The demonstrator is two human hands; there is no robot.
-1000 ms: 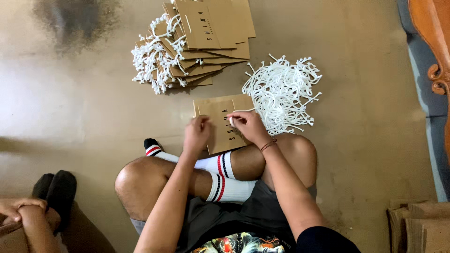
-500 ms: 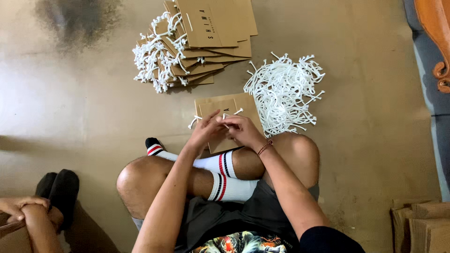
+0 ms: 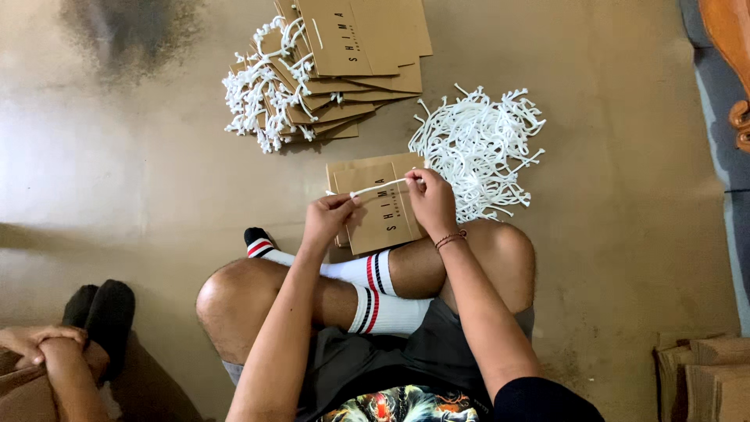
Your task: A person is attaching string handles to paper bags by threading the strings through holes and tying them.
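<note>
Each hand pinches one end of a short white cord [image 3: 380, 186], stretched nearly level between them: the left hand [image 3: 328, 217] has its grip closed on the lower, left end, and the right hand [image 3: 431, 202] has its grip closed on the higher, right end. The cord hangs just above the top edge of a flat brown paper bag [image 3: 383, 215], which lies on the floor [image 3: 141, 180] and leans against the person's crossed legs.

To do this step well, the person would likely need to keep the cord taut and hold it close to the tips, so that an end stays stiff enough to guide; the bag's holes cannot be made out here.

Just to the right of the bag lies a loose heap of white cords [image 3: 480, 144], within easy reach. Further off, up and to the left, sits a fanned stack of bags with cords already fitted [image 3: 328, 70]. At the lower left, another person's clasped hands [image 3: 35, 344] rest well apart from the work.
</note>
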